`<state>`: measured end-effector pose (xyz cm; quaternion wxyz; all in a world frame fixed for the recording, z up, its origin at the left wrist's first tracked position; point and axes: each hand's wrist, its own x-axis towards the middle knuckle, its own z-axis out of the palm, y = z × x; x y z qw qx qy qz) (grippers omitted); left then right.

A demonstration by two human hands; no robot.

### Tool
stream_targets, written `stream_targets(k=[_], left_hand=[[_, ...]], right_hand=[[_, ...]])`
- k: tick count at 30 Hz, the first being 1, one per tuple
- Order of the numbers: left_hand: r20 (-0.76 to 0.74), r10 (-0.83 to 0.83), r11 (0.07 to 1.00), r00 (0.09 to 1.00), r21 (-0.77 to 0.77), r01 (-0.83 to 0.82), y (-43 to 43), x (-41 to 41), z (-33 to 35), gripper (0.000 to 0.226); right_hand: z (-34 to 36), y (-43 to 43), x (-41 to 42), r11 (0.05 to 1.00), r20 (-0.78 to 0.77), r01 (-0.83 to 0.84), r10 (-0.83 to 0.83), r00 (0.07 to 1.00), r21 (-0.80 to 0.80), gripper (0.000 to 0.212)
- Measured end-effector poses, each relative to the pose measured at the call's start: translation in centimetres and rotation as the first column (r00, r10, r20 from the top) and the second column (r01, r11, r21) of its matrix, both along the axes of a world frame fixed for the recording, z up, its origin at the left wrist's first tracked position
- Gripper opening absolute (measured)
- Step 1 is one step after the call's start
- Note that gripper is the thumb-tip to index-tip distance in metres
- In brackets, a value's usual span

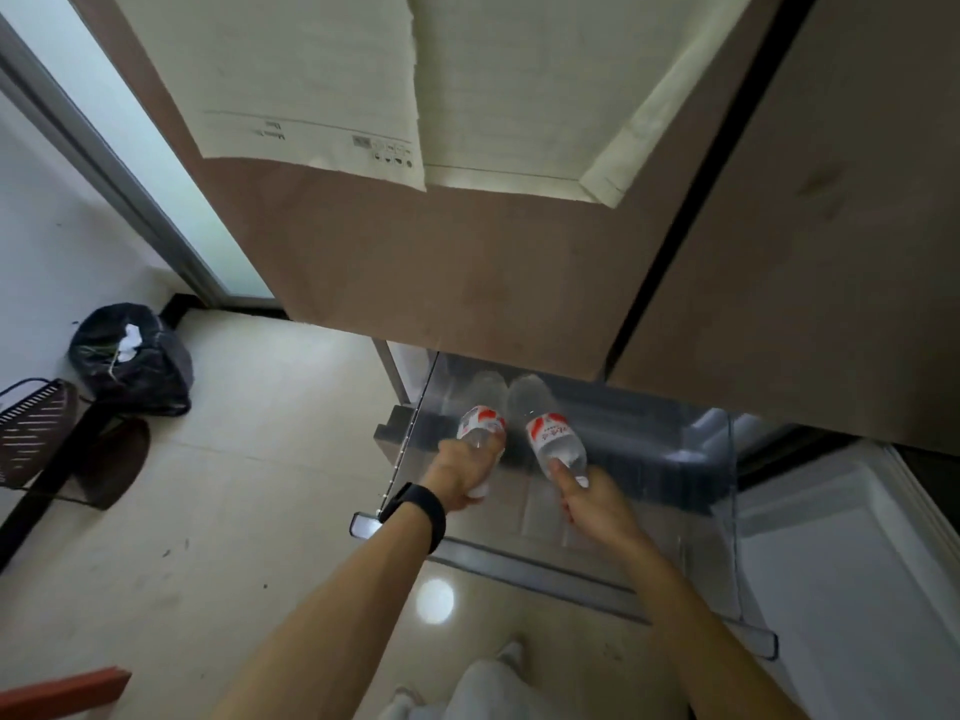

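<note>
Two clear plastic water bottles with red and white labels lie side by side in a pulled-out clear drawer [597,579] at the bottom of a fridge. My left hand [460,472], a black band on its wrist, grips the neck end of the left bottle [480,420]. My right hand [592,498] holds the neck end of the right bottle [550,436], thumb along its side. Both bottles point away from me into the drawer.
The brown fridge door [467,262] with a white paper label hangs above the drawer. A second open compartment [841,563] sits to the right. On the tiled floor to the left are a black rubbish bag [132,356] and a dark slotted rack [36,428].
</note>
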<state>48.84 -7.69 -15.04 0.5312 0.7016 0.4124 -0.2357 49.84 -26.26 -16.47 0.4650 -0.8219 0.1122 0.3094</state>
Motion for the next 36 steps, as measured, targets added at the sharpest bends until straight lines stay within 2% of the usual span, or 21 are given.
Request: stream_targets(k=[1,2,4,5,8,11,14,15,17,22,24,26,30,36], left_hand=[[0.010,-0.114,0.982,0.993,0.154,0.111,0.8,-0.3,0.5,0.083],[-0.010,-0.240,0.923,0.971,0.307,0.231,1.7,-0.6,1.1,0.085],[-0.051,-0.439,0.746,0.897,0.536,0.395,3.0,-1.0,2.9,0.084],[-0.058,-0.513,0.653,0.856,0.622,0.433,3.4,-1.1,3.9,0.079],[-0.060,-0.685,0.450,0.726,0.749,0.486,3.5,-1.0,6.2,0.072],[-0.027,-0.790,0.378,0.612,0.765,0.521,2.7,-1.2,7.1,0.071],[0.013,-0.839,0.367,0.544,0.752,0.548,2.3,-1.6,6.6,0.063],[0.032,-0.843,0.385,0.536,0.733,0.561,2.3,-1.8,6.2,0.062],[0.124,-0.829,0.479,0.546,0.663,0.576,2.4,-2.4,5.0,0.062],[0.332,-0.751,0.637,0.571,0.595,0.491,1.8,-4.0,1.9,0.066],[0.376,-0.700,0.694,0.607,0.559,0.455,1.4,-4.2,1.1,0.068],[0.397,-0.665,0.732,0.633,0.515,0.446,0.9,-4.3,0.4,0.069],[0.419,-0.582,0.800,0.697,0.452,0.395,0.2,-4.5,-0.4,0.069],[0.423,-0.578,0.797,0.697,0.474,0.373,0.5,-4.5,0.1,0.065]], right_hand=[[0.7,-0.8,-0.5,0.994,0.062,-0.041,0.047,0.997,-0.101,0.050],[1.6,-1.6,-1.0,0.972,0.113,-0.068,0.095,0.989,-0.225,0.053],[3.2,-2.8,-1.4,0.915,0.209,-0.056,0.150,0.966,-0.400,0.053],[4.0,-3.4,-1.4,0.902,0.266,-0.038,0.167,0.949,-0.430,0.050],[6.6,-4.3,-0.7,0.873,0.433,-0.063,0.302,0.850,-0.484,0.039],[7.7,-4.4,-0.3,0.792,0.492,-0.191,0.527,0.693,-0.579,0.031],[7.4,-4.5,-1.0,0.761,0.484,-0.317,0.618,0.619,-0.567,0.023],[7.1,-4.7,-1.2,0.773,0.487,-0.329,0.609,0.626,-0.543,0.021],[6.4,-5.3,-1.6,0.809,0.492,-0.319,0.562,0.665,-0.494,0.019],[4.4,-6.8,-2.8,0.948,0.552,-0.084,0.249,0.795,-0.307,0.030],[3.5,-6.5,-3.6,0.993,0.501,-0.009,0.066,0.863,-0.115,0.039],[2.1,-6.0,-4.4,1.000,0.403,0.024,-0.020,0.915,-0.005,0.053],[0.3,-5.5,-5.0,1.000,0.369,-0.014,0.018,0.929,-0.014,0.087],[-0.2,-5.3,-4.1,0.995,0.426,0.079,-0.048,0.903,-0.056,0.078]])
